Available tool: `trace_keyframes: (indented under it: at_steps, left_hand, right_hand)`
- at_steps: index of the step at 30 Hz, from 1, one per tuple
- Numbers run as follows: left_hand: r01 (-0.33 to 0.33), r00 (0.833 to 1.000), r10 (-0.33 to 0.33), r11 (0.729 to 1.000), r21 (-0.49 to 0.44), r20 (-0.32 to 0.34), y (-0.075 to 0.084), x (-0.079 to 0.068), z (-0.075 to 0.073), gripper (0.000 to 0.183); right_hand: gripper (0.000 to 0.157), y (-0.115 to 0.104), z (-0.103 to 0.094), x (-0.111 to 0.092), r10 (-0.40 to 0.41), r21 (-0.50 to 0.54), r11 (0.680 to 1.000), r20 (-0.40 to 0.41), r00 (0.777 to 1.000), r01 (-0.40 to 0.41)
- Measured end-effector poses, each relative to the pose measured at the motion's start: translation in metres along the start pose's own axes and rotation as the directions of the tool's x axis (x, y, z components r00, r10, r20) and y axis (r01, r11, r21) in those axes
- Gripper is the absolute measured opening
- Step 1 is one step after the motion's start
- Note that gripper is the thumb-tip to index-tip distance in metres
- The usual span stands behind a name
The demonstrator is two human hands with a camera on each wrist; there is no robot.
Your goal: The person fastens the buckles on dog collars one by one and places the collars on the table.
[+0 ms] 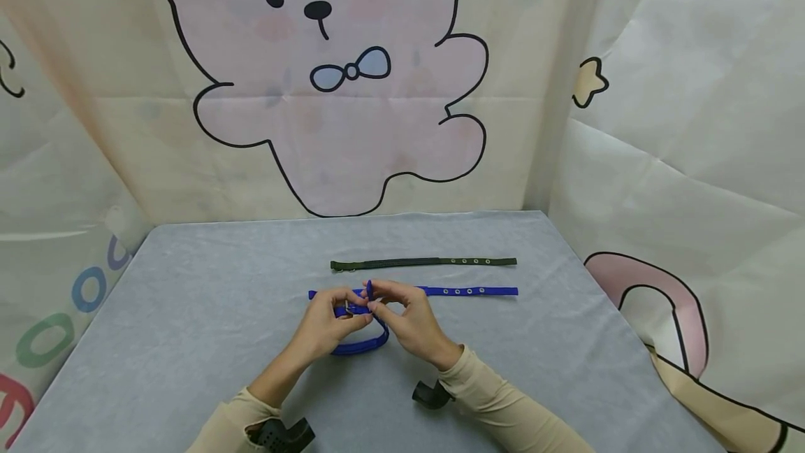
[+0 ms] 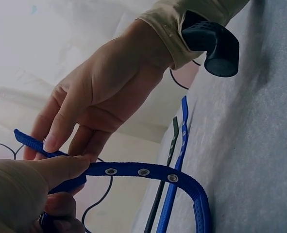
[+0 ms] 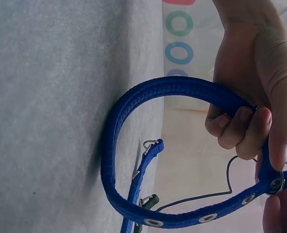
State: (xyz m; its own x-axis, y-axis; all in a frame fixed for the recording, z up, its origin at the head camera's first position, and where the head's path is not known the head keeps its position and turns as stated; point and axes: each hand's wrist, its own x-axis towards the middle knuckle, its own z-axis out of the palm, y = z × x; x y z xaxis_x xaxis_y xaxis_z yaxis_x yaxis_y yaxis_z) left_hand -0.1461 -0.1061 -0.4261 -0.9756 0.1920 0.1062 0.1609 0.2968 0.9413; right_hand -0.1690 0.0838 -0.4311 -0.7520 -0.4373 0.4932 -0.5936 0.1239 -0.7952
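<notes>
Over the grey table [image 1: 189, 341], a blue collar [image 1: 360, 348] makes a loop between two hands, metal eyelets [image 2: 143, 172] along its band. The left hand [image 1: 323, 324] has fingers curled round one side; the right hand [image 1: 411, 317] pinches near the free tip, thumb against fingers. Just behind lies a flat blue strap [image 1: 474, 291], then a green strap [image 1: 402, 262].

Green strap [image 1: 402, 263], blue strap [image 1: 474, 291] on grey table [image 1: 189, 341]

Head view: high, forward-down; wrist views: close, sharing blue loop [image 3: 109, 150]
</notes>
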Motion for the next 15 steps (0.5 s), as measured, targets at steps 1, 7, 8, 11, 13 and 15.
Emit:
trace_keyframes:
  at_steps: [1, 7, 8, 11, 13, 15]
  left_hand:
    - [-0.003, 1.0, 0.003, 1.0, 0.006, 0.004, -0.0001, 0.0001, 0.0, 0.018]
    - [0.001, 1.0, -0.001, 0.999, 0.039, 0.002, -0.0025, 0.0021, 0.0013, 0.013]
    - [0.001, 1.0, -0.001, 0.999, 0.04, 0.001, -0.0031, 0.0024, 0.0013, 0.013]
    - [-0.011, 1.0, 0.011, 0.999, 0.039, 0.0, -0.0038, 0.0025, 0.0012, 0.014]
    - [-0.016, 1.0, 0.016, 0.999, 0.033, -0.002, -0.0032, 0.0021, 0.0013, 0.015]
    - [-0.02, 1.0, 0.02, 0.999, 0.026, -0.004, -0.0021, 0.0017, 0.0017, 0.016]
  right_hand:
    - [0.032, 0.0007, -0.0003, 0.0, -0.002, 0.007, 1.0, 0.002, 1.0, 0.002]
    - [0.034, 0.0032, -0.0017, 0.0016, -0.007, 0.074, 0.997, -0.009, 1.0, 0.008]
    - [0.034, 0.003, -0.0018, 0.0019, -0.01, 0.081, 0.997, -0.012, 1.0, 0.011]
    - [0.033, 0.0019, -0.0025, 0.0022, -0.009, 0.092, 0.996, -0.021, 1.0, 0.01]
    - [0.034, 0.0009, -0.0027, 0.0024, -0.012, 0.094, 0.995, -0.022, 1.0, 0.014]
    - [0.034, 0.0001, -0.0027, 0.0026, -0.014, 0.095, 0.995, -0.024, 1.0, 0.017]
